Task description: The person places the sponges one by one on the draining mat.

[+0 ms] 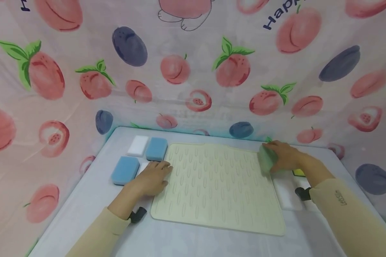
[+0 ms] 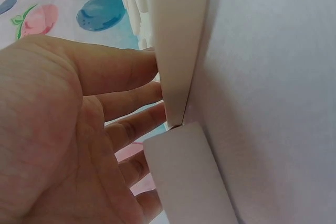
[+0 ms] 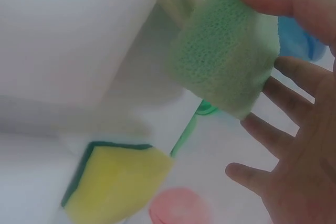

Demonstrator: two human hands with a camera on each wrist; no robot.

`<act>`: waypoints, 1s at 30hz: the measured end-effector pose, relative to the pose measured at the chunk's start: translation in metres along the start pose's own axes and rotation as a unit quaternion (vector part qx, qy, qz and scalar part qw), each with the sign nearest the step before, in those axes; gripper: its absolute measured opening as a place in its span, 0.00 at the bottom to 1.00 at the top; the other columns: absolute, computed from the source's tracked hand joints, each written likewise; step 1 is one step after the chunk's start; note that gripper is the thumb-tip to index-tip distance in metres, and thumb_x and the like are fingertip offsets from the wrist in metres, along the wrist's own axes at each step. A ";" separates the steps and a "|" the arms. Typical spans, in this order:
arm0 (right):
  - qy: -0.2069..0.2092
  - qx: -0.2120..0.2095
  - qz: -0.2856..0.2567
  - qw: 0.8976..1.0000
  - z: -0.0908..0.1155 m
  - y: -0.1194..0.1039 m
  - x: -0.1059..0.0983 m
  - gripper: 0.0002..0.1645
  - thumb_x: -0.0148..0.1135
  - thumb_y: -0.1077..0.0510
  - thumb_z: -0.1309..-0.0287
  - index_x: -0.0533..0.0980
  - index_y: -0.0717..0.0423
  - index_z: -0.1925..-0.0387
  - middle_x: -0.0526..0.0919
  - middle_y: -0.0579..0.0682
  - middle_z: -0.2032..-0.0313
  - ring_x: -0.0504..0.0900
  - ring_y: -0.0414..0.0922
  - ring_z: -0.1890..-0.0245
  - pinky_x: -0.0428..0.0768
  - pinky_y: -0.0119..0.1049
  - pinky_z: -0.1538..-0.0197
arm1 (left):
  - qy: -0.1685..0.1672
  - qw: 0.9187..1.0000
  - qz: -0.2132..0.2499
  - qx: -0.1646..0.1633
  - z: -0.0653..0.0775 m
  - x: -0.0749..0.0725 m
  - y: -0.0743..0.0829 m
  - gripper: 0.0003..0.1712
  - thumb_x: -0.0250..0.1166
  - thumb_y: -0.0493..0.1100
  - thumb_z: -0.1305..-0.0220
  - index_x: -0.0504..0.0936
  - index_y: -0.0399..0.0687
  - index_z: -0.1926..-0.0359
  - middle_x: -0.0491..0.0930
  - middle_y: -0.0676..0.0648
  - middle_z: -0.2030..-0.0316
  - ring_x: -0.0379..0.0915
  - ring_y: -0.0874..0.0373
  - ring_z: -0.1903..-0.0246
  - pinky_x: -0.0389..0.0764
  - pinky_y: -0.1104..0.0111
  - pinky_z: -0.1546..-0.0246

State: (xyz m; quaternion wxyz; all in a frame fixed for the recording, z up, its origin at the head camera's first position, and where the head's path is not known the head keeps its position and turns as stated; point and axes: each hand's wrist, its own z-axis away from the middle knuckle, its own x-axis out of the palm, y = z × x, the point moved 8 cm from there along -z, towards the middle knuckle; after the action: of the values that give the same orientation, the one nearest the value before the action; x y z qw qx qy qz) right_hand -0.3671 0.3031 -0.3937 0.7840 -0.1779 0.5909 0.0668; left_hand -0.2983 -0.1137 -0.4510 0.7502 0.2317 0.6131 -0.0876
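Note:
A cream ridged mat (image 1: pixel 212 185) lies on the white table. At its left edge rests my left hand (image 1: pixel 152 178), fingers loosely extended. The left wrist view shows the thumb against the mat's side and a white block (image 2: pixel 191 177) by the fingers. At the mat's far right corner, my right hand (image 1: pixel 286 155) grips a green sponge (image 1: pixel 267 159), tilted up on its edge. In the right wrist view, the porous green sponge (image 3: pixel 231 45) sits between thumb and fingertips. A yellow sponge (image 3: pixel 118 182) with a dark green layer lies beside it.
Left of the mat are two blue sponges (image 1: pixel 125 170) and a white sponge (image 1: pixel 138 145); another white one is partly under the left hand. A white sponge (image 1: pixel 287 194) lies right of the mat. Fruit-printed cloth (image 1: pixel 186 71) stands behind the table.

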 end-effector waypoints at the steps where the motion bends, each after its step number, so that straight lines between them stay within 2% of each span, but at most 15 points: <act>1: 0.003 -0.004 0.003 1.000 0.001 -0.002 0.000 0.64 0.83 0.48 0.57 0.61 0.61 0.23 0.60 0.72 0.27 0.60 0.77 0.30 0.65 0.79 0.36 | -0.001 1.000 -0.001 -0.001 0.000 0.000 0.000 0.33 0.62 0.43 0.26 0.68 0.38 0.25 0.64 0.40 0.25 0.57 0.38 0.26 0.59 0.47 0.23; 11: 0.011 -0.006 0.018 1.000 -0.001 -0.014 0.004 0.63 0.83 0.45 0.56 0.62 0.59 0.23 0.61 0.70 0.26 0.59 0.76 0.28 0.65 0.79 0.36 | 0.004 1.000 -0.004 0.000 0.002 -0.001 0.003 0.32 0.62 0.42 0.26 0.69 0.37 0.26 0.65 0.39 0.25 0.58 0.38 0.26 0.59 0.46 0.23; 22: 0.021 -0.038 0.023 0.999 -0.004 -0.030 0.003 0.63 0.83 0.46 0.58 0.64 0.62 0.24 0.65 0.71 0.28 0.62 0.76 0.29 0.67 0.75 0.34 | 0.000 1.000 -0.003 -0.009 0.000 -0.001 0.001 0.32 0.62 0.44 0.26 0.68 0.39 0.25 0.64 0.40 0.24 0.57 0.38 0.25 0.59 0.46 0.22; 30: 0.018 -0.042 0.028 0.999 -0.010 -0.031 0.008 0.64 0.84 0.43 0.58 0.63 0.60 0.23 0.66 0.68 0.29 0.65 0.73 0.31 0.71 0.75 0.38 | 0.001 1.000 -0.008 -0.008 -0.001 0.000 0.000 0.33 0.62 0.44 0.26 0.68 0.39 0.25 0.64 0.40 0.25 0.57 0.38 0.25 0.59 0.47 0.22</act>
State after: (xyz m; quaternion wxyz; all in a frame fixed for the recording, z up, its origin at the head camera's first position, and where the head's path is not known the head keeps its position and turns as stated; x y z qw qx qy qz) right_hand -0.3640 0.2696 -0.3976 0.7627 -0.1955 0.6066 0.1105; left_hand -0.2991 -0.1136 -0.4515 0.7504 0.2214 0.6164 -0.0884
